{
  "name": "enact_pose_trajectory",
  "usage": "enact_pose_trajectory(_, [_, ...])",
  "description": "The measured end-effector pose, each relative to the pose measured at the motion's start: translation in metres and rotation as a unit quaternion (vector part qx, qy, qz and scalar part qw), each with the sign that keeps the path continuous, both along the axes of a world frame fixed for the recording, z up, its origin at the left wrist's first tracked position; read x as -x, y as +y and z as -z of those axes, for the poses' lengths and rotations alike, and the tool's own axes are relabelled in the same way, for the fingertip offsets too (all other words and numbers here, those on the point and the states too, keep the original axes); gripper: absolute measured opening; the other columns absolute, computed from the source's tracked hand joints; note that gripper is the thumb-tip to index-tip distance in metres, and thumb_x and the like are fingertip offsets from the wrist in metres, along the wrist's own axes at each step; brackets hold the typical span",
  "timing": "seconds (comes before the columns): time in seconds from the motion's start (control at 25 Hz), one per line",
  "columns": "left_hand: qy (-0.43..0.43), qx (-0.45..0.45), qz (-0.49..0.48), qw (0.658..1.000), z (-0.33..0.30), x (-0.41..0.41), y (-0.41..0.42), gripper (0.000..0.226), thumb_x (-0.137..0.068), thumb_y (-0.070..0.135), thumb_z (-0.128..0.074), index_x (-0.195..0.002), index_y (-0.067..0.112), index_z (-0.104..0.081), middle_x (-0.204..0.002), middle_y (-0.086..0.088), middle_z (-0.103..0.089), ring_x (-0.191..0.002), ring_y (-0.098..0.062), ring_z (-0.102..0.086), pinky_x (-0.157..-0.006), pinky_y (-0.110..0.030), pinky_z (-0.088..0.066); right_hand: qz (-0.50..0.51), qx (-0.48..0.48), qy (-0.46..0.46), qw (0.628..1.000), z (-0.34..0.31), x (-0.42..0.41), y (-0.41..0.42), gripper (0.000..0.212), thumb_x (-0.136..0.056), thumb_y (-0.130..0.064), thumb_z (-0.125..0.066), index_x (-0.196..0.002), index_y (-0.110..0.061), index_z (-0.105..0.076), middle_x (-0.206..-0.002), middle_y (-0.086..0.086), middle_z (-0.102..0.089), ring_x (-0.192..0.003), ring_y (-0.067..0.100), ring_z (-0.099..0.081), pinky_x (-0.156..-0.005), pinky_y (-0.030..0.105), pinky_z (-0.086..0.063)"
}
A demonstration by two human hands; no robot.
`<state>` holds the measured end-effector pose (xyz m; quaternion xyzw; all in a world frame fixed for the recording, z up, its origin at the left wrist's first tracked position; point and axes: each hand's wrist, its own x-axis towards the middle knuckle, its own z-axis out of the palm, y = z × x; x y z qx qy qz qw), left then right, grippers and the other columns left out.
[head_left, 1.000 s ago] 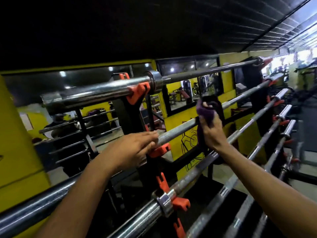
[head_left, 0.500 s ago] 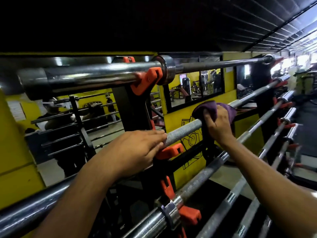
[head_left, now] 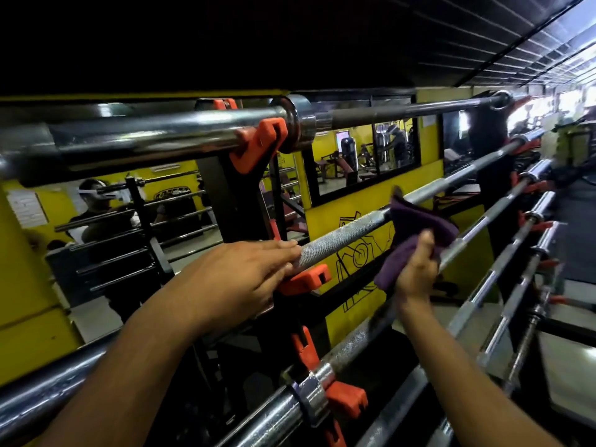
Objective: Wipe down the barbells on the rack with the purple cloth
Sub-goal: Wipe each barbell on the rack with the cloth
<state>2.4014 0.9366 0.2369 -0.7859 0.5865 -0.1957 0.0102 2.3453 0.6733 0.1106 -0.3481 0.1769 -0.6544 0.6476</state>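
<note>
— Purple cloth (head_left: 416,233) draped over the second barbell (head_left: 342,235); why?
— The right hand (head_left: 416,275) pinches it there, likely to wipe. The left hand (head_left: 238,279) rests flat-fingered at the orange hook (head_left: 306,279), probably steadying the bar.

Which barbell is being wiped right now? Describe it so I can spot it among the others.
On the black rack with orange hooks, it is the second barbell from the top. The left hand rests on its knurled grip while the right hand holds the purple cloth draped over it; no other bar has either.
</note>
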Motion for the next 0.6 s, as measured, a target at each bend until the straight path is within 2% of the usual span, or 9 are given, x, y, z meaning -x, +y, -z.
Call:
enact_pose_trajectory(0.04, [-0.002, -0.003, -0.002, 1.000, 0.001, -0.001, 0.000, 0.061, -0.095, 0.056, -0.014, -0.152, 0.044, -0.031, -0.156, 0.028, -0.030, -0.142, 0.006, -0.028, -0.109, -0.015, -0.022, -0.040, -0.088, -0.053, 0.994, 0.001, 0.002, 0.013, 0.032, -0.102, -0.051, -0.045, -0.096, -0.022, -0.057, -0.090, 0.001, -0.062, -0.071, 0.003, -0.059, -0.063, 0.019, -0.049])
enact_pose_trajectory(0.08, [-0.001, -0.005, -0.006, 1.000, 0.001, -0.001, 0.000, 0.063, -0.093, 0.056, -0.013, -0.152, 0.044, -0.032, -0.156, 0.028, -0.030, -0.141, 0.006, -0.028, -0.107, -0.013, -0.021, -0.081, -0.144, -0.066, 0.984, -0.003, 0.001, 0.017, 0.033, -0.104, -0.051, -0.042, -0.101, -0.022, -0.057, -0.094, -0.002, -0.063, -0.077, 0.005, -0.061, -0.062, 0.018, -0.050])
enact_pose_trajectory(0.16, [0.007, -0.006, -0.013, 1.000, 0.001, 0.001, -0.001, 0.056, -0.099, 0.055, -0.015, -0.152, 0.044, -0.032, -0.155, 0.029, -0.029, -0.142, 0.007, -0.026, -0.106, -0.012, -0.019, -0.161, -0.204, -0.068, 0.963, -0.021, -0.001, 0.009, 0.041, -0.104, -0.054, -0.039, -0.105, -0.019, -0.059, -0.089, -0.001, -0.063, -0.076, 0.012, -0.062, -0.053, 0.016, -0.050])
enact_pose_trajectory(0.24, [0.006, -0.005, -0.019, 1.000, 0.000, 0.000, -0.001, 0.052, -0.102, 0.054, -0.017, -0.152, 0.046, -0.031, -0.156, 0.029, -0.027, -0.142, 0.006, -0.026, -0.112, -0.017, -0.022, -0.212, -0.204, -0.078, 0.953, -0.050, -0.003, 0.003, 0.047, -0.103, -0.056, -0.040, -0.103, -0.015, -0.062, -0.087, 0.005, -0.066, -0.078, 0.019, -0.065, -0.058, 0.024, -0.054])
enact_pose_trajectory(0.36, [0.020, -0.017, -0.031, 0.999, 0.002, 0.000, -0.002, 0.063, -0.091, 0.058, -0.014, -0.151, 0.048, -0.029, -0.154, 0.031, -0.025, -0.142, 0.005, -0.028, -0.112, -0.021, -0.026, -0.201, -0.162, -0.043, 0.965, -0.056, -0.009, 0.013, 0.041, -0.104, -0.051, -0.043, -0.096, -0.015, -0.061, -0.096, 0.006, -0.069, -0.084, 0.018, -0.066, -0.070, 0.029, -0.054])
enact_pose_trajectory(0.48, [0.022, -0.011, -0.030, 0.999, 0.001, -0.003, -0.003, 0.064, -0.089, 0.062, -0.012, -0.149, 0.051, -0.031, -0.152, 0.035, -0.025, -0.140, 0.009, -0.028, -0.113, -0.021, -0.028, -0.215, -0.143, -0.035, 0.965, -0.061, -0.009, 0.022, 0.044, -0.104, -0.051, -0.042, -0.098, -0.012, -0.061, -0.093, 0.009, -0.067, -0.080, 0.020, -0.065, -0.062, 0.031, -0.050])
enact_pose_trajectory(0.6, [0.024, -0.024, -0.042, 0.999, 0.000, -0.001, -0.003, 0.062, -0.090, 0.059, -0.014, -0.149, 0.052, -0.030, -0.150, 0.037, -0.022, -0.138, 0.012, -0.025, -0.115, -0.022, -0.027, -0.255, -0.188, -0.052, 0.947, -0.073, -0.009, 0.011, 0.049, -0.104, -0.055, -0.040, -0.120, -0.012, -0.057, -0.093, 0.007, -0.064, -0.079, 0.021, -0.062, -0.056, 0.031, -0.045])
